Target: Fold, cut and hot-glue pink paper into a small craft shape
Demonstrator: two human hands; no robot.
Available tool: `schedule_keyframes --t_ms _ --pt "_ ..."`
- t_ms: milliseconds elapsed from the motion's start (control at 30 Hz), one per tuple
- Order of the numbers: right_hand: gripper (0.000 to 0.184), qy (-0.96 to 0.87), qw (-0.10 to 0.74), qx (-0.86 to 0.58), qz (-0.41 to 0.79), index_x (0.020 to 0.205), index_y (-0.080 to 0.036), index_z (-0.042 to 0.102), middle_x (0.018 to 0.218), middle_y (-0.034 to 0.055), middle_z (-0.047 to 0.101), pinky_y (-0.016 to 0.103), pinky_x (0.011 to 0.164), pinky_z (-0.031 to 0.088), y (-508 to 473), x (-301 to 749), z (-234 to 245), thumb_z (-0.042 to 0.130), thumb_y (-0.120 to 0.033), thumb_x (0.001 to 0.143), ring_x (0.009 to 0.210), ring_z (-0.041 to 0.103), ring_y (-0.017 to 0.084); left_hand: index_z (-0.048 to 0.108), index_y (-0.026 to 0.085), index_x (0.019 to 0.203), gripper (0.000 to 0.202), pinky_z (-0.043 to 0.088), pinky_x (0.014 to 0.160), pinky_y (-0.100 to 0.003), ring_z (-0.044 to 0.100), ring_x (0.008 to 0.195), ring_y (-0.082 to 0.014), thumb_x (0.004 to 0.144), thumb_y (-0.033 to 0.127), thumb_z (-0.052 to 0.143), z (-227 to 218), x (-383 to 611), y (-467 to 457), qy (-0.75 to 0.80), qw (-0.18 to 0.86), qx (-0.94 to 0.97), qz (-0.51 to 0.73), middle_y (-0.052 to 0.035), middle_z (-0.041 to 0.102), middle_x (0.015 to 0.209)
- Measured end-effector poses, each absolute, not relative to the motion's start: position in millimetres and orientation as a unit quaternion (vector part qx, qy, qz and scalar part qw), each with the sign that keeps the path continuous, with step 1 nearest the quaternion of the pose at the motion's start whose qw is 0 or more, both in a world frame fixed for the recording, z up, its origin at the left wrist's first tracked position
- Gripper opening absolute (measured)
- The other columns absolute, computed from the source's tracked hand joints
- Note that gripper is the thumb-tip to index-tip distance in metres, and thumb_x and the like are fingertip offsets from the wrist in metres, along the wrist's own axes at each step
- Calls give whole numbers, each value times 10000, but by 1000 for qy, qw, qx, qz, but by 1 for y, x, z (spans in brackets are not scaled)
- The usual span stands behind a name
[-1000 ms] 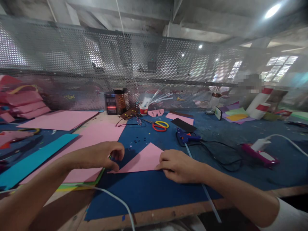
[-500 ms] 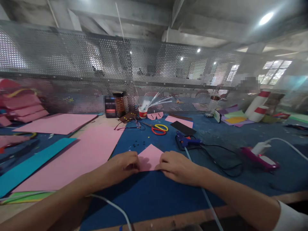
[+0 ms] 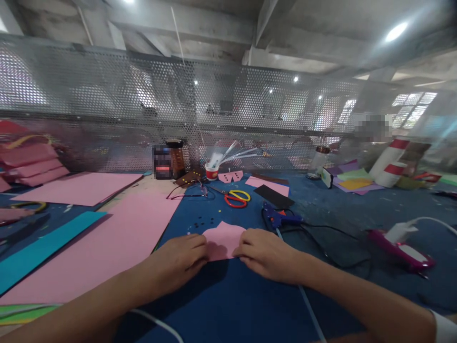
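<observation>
A small pink foam piece (image 3: 224,238) lies on the dark blue sheet (image 3: 228,305) in front of me. My left hand (image 3: 180,259) presses on its left edge with curled fingers. My right hand (image 3: 262,252) holds its right edge, fingers closed on it. The top of the pink piece looks bent or folded between my hands. Both forearms reach in from the bottom of the view.
Large pink sheets (image 3: 117,238) and a teal sheet (image 3: 39,247) lie to the left. Red-and-yellow scissors (image 3: 236,197), a blue glue gun (image 3: 282,218) with black cord, a pink glue gun (image 3: 400,243) and a cup of sticks (image 3: 213,171) lie beyond. A perforated metal screen (image 3: 214,114) backs the table.
My left hand moved right from the large pink sheet onto the small pink piece. Both hands came closer together and the piece's pointed top has flattened or folded.
</observation>
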State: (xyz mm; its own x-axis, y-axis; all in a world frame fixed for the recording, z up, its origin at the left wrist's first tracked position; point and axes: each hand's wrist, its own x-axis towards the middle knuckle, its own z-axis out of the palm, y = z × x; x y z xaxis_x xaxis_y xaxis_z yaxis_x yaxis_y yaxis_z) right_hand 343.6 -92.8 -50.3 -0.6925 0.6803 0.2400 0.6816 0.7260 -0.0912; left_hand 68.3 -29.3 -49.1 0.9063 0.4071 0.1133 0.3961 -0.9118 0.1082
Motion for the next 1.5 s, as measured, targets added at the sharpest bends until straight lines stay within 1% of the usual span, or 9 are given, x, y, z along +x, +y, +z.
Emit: schedule_keyframes --t_ms 233,333,533,633,933,1100,1233,1333,1500 --pt "162 -913 157 -373 56 1029 -193 681 957 46 656 273 787 418 -98 340 -50 543 -193 943 913 600 163 611 205 915 186 409 709 -285 583 830 -176 960 158 438 -49 67 -36 195 61 976 75 -40 628 913" --pt "149 -893 174 -413 51 1007 -203 689 948 36 661 288 813 400 -94 338 -52 551 -221 954 930 595 165 610 214 929 187 413 718 -276 583 843 -172 961 152 437 -50 63 -37 189 69 976 88 -35 632 919" --pt "302 -886 162 -434 25 1148 -211 652 1081 74 627 352 889 370 -94 338 -50 616 -417 931 1039 544 219 588 215 910 180 411 710 -274 571 839 -170 970 163 426 -54 61 -36 177 64 975 116 -33 618 895" --pt "343 -892 151 -426 22 1158 -208 644 1100 81 620 364 909 354 -97 337 -49 620 -456 923 1064 532 229 573 217 918 176 403 720 -278 560 840 -169 970 151 419 -57 61 -35 172 61 976 117 -29 613 899" --pt "278 -887 164 -430 28 1112 -212 657 1086 50 637 342 908 353 -96 337 -50 610 -424 938 1060 543 203 565 214 917 202 390 696 -285 548 799 -168 970 120 394 -60 64 -38 157 19 980 122 -28 610 878" --pt "349 -892 162 -422 23 1139 -208 645 1102 56 633 344 898 355 -97 337 -48 650 -465 902 1060 544 207 573 208 906 215 396 689 -295 549 785 -178 963 105 394 -59 65 -39 148 -6 981 128 -34 615 865" --pt "279 -898 163 -409 17 1110 -208 652 1096 55 639 332 878 363 -97 337 -51 627 -416 927 1039 556 201 578 199 886 222 400 676 -300 547 766 -182 960 99 394 -60 67 -39 148 -24 981 126 -36 614 833" --pt "225 -902 165 -399 7 1082 -204 658 1080 53 644 324 880 369 -97 336 -54 612 -370 938 1033 562 198 586 194 893 229 414 683 -297 556 774 -182 961 97 390 -62 66 -39 146 -21 980 135 -39 612 828" --pt "231 -905 161 -394 -5 1063 -196 665 1055 61 647 322 865 381 -98 336 -53 586 -383 952 1013 567 199 596 187 916 240 429 691 -292 567 791 -180 980 117 375 -65 65 -38 147 3 977 155 -44 606 840"
